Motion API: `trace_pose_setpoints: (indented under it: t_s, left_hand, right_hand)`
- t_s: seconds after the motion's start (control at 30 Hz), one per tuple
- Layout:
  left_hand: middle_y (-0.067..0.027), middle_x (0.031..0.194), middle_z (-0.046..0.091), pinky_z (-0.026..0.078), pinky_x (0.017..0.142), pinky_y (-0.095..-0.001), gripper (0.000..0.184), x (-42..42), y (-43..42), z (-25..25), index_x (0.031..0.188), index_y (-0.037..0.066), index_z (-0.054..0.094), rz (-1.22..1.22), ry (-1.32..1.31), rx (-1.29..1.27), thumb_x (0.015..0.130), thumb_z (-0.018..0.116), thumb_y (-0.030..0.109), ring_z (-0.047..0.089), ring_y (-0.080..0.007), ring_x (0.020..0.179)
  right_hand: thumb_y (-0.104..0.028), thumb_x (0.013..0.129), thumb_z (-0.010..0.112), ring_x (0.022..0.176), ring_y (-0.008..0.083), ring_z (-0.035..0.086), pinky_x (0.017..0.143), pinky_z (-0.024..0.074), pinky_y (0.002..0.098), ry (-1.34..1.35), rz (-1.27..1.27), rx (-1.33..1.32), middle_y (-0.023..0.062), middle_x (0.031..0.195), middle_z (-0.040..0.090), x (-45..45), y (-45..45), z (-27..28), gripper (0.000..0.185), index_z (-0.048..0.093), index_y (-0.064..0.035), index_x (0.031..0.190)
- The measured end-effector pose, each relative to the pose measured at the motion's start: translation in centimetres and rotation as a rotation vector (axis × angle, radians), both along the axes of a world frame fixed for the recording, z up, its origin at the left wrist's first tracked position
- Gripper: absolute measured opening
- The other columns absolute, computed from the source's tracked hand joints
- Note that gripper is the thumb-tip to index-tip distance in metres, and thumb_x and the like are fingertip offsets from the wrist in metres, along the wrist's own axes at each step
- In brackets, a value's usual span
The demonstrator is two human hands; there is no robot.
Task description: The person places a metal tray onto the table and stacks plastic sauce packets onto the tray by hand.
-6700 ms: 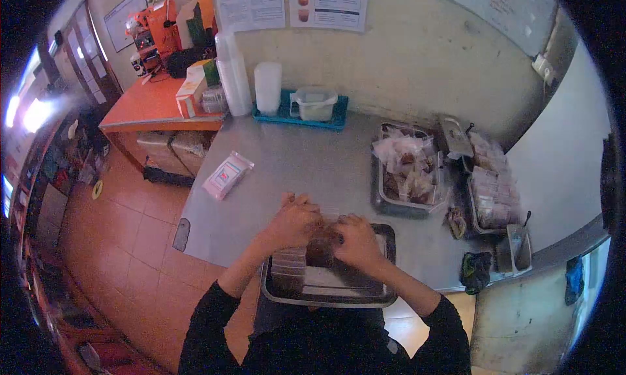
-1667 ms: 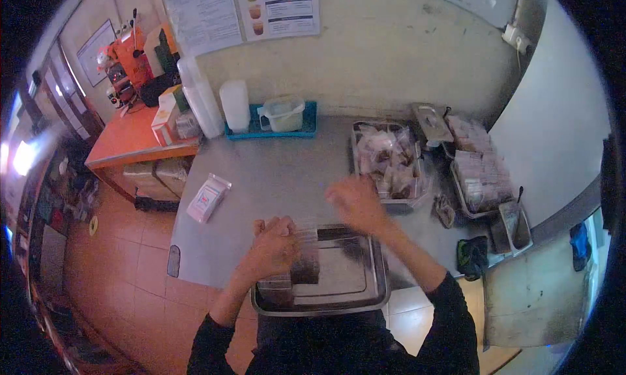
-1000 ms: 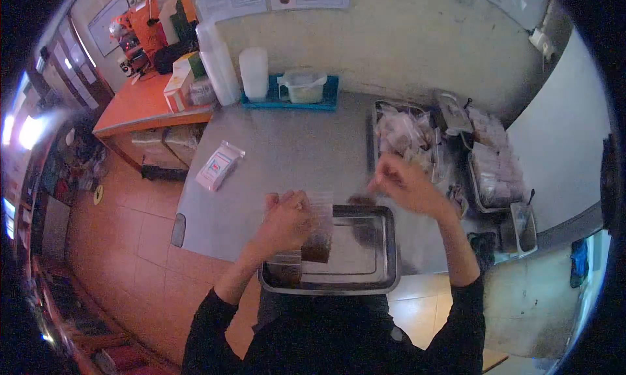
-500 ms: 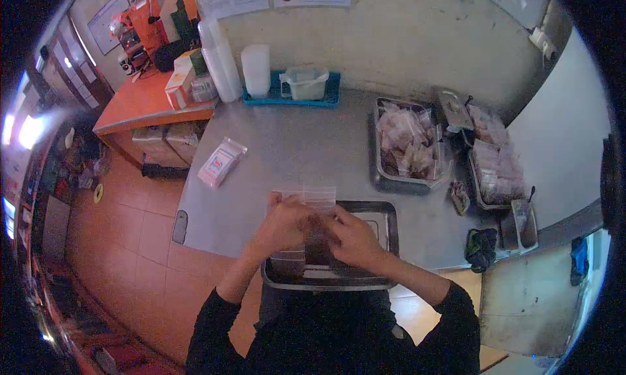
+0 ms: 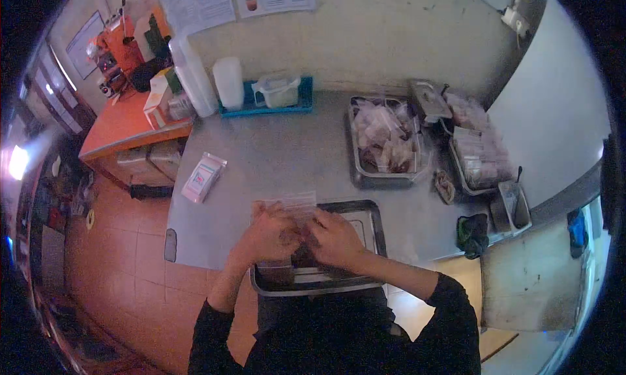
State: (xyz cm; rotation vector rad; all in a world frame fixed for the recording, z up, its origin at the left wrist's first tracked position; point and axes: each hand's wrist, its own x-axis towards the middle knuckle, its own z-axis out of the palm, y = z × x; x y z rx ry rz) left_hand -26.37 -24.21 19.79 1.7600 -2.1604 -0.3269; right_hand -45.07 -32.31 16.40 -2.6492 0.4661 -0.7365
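Over the near edge of the counter, both hands are closed at a clear zip bag (image 5: 298,201), whose top strip shows above the fingers. My left hand (image 5: 266,237) grips its left side, the fingers bent. My right hand (image 5: 334,239) pinches its right side, and the two hands almost meet. Dark brown contents seem to show below the fingers, but I cannot make out what they are. Beneath the hands is a shallow metal tray (image 5: 379,235), partly covered by my forearms. Another flat bag (image 5: 275,274) lies at its left side.
A pack with a pink and white label (image 5: 204,177) lies on the steel counter at left. Deep metal pans of filled bags (image 5: 386,137) and stacked bags (image 5: 481,156) stand at right. A blue tray (image 5: 266,105) with plastic containers is by the wall. A dark cloth (image 5: 472,235) hangs at the front edge.
The view has shifted, so the counter and its things sit further left. Both hands stay on the zip bag, with the fingers slightly moved along its top.
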Motion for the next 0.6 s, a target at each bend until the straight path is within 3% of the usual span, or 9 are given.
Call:
trace_pose_setpoints:
  t_s: [0.07, 0.17, 0.27, 0.47, 0.6]
  left_hand:
    - [-0.0086, 0.095, 0.067, 0.034, 0.085, -0.0457, 0.020, 0.1, -0.1, -0.1, 0.089, 0.011, 0.071, -0.034, 0.051, 0.006, 0.072, 0.066, 0.019, 0.056, -0.0278, 0.095]
    - [-0.0082, 0.090, 0.067, 0.035, 0.084, -0.0444, 0.016, 0.1, -0.5, -1.1, 0.084, 0.011, 0.072, -0.029, 0.153, -0.050, 0.072, 0.065, 0.019, 0.056, -0.0271, 0.093]
    - [-0.0056, 0.089, 0.068, 0.034, 0.083, -0.0452, 0.013, 0.3, -0.4, -1.7, 0.081, 0.012, 0.072, -0.010, 0.016, -0.056, 0.072, 0.068, 0.021, 0.056, -0.0256, 0.093]
    - [-0.0019, 0.082, 0.065, 0.029, 0.080, -0.0457, 0.009, 0.6, -0.5, -2.7, 0.071, 0.012, 0.067, 0.016, 0.039, -0.146, 0.071, 0.069, 0.021, 0.054, -0.0238, 0.088]
    - [-0.0026, 0.077, 0.062, 0.029, 0.079, -0.0442, 0.008, 0.0, -0.4, -1.2, 0.069, 0.012, 0.066, 0.022, 0.099, -0.174, 0.070, 0.069, 0.020, 0.054, -0.0246, 0.087]
  right_hand:
    - [-0.016, 0.072, 0.067, 0.106, 0.0379, 0.055, 0.089, 0.0460, 0.0461, 0.052, 0.024, 0.007, 0.0237, 0.119, 0.051, -0.1, 0.1, 0.2, 0.045, 0.056, 0.0033, 0.111]
    - [-0.015, 0.075, 0.067, 0.095, 0.0346, 0.057, 0.082, 0.0471, 0.0449, 0.006, 0.026, -0.009, 0.0162, 0.105, 0.054, -0.1, -0.9, -0.5, 0.033, 0.059, -0.0025, 0.105]
    - [-0.009, 0.072, 0.065, 0.099, 0.0341, 0.056, 0.084, 0.0452, 0.0449, 0.038, 0.008, 0.085, 0.0148, 0.107, 0.054, -2.2, -4.2, 2.0, 0.035, 0.059, -0.0049, 0.107]
    - [0.003, 0.063, 0.060, 0.106, 0.0305, 0.053, 0.088, 0.0412, 0.0425, 0.232, -0.665, -0.421, 0.0114, 0.111, 0.054, -12.0, -15.3, 2.1, 0.043, 0.063, -0.0101, 0.104]
    - [-0.003, 0.065, 0.062, 0.103, 0.0311, 0.053, 0.091, 0.0391, 0.0474, 0.279, -0.660, -0.343, 0.0102, 0.110, 0.056, -14.9, -19.0, 0.8, 0.036, 0.063, -0.0104, 0.100]
